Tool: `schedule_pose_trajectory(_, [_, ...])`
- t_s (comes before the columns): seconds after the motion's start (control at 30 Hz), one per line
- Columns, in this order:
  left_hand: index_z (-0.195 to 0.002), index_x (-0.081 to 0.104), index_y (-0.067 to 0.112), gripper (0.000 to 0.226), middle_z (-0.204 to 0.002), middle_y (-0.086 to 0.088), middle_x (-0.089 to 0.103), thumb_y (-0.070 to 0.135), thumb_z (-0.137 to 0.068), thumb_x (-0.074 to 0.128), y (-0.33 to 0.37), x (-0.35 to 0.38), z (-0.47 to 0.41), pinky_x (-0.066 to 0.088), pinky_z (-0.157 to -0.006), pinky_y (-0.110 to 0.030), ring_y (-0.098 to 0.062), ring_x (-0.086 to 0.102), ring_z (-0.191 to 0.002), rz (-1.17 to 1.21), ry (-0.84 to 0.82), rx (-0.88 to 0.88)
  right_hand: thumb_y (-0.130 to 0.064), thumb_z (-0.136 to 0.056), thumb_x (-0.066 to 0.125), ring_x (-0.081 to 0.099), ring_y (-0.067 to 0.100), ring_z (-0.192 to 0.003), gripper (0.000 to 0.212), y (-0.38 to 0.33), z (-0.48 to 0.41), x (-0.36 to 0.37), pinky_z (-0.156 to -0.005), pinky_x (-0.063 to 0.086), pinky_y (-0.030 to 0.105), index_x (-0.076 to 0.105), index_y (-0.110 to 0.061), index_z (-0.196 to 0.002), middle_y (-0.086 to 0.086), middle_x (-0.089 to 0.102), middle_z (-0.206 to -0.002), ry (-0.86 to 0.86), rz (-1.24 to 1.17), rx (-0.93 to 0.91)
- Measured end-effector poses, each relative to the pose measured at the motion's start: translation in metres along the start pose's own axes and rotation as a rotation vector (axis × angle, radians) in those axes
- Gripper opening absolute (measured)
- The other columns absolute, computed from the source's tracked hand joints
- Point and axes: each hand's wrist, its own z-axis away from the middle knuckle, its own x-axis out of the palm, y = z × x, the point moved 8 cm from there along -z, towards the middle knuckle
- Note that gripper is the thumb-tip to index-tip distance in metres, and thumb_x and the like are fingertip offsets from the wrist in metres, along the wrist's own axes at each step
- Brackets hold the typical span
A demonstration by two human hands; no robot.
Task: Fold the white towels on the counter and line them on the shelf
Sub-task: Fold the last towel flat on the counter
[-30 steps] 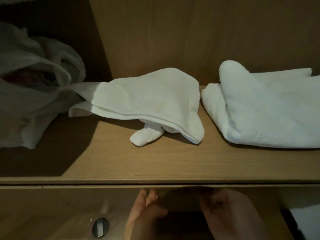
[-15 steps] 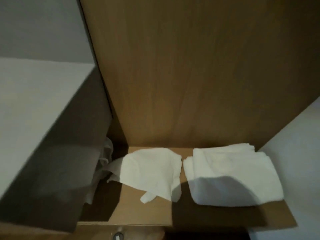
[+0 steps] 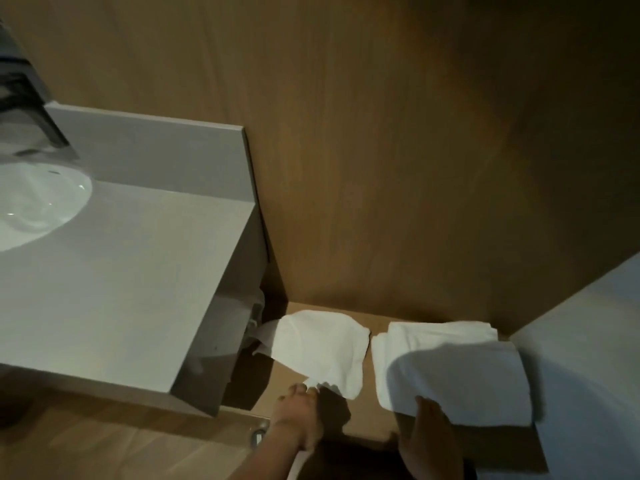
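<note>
Left hand (image 3: 298, 412) outstretched touching skewed small towel (image 3: 322, 348), right hand (image 3: 429, 434) flat on large towel (image 3: 450, 368)

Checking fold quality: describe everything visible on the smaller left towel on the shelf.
The left towel is white terry cloth, loosely folded, flat and skewed on the wooden shelf, one corner trailing left into shadow. It lies apart from the bigger towel. Fingertips of the left hand meet its loose front corner.
</note>
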Motion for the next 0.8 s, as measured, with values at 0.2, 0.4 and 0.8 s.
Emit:
schedule_pose_trajectory(0.2, [-0.142,0.028,0.011,0.062,-0.144,-0.011,0.033,0.021,-0.087,0.055,-0.02,-0.047,-0.065,0.028,-0.11,-0.038,-0.027,0.028,-0.135,-0.189,0.085,0.054,-0.028,-0.097,0.044,0.015,0.017,-0.144,0.059,-0.041,-0.055,0.014,-0.115,0.02,0.027,0.016,-0.019,-0.149,0.002,0.017,-0.156,-0.147,0.157,-0.122])
schedule_pose_trajectory(0.4, [-0.143,0.029,0.012,0.068,-0.144,-0.011,0.034,0.023,-0.084,0.061,-0.036,-0.067,-0.132,0.03,-0.109,-0.039,-0.027,0.033,-0.132,-0.174,0.111,0.037,-0.026,-0.098,0.039,0.011,0.019,-0.145,0.056,-0.059,-0.122,0.03,-0.115,0.016,0.028,0.017,-0.019,-0.149,0.004,0.016,-0.157,-0.128,0.216,-0.156])
schedule_pose_trajectory(0.8, [-0.15,0.002,0.01,0.085,-0.158,-0.013,0.004,0.056,-0.091,0.043,-0.068,0.011,-0.277,0.015,-0.115,-0.046,-0.033,0.01,-0.144,-0.048,0.184,-0.064,-0.03,-0.097,0.047,0.025,0.028,-0.14,0.064,-0.046,-0.263,0.161,-0.108,0.029,0.041,0.016,-0.01,-0.149,0.012,0.024,-0.153,-0.204,0.201,-0.204])
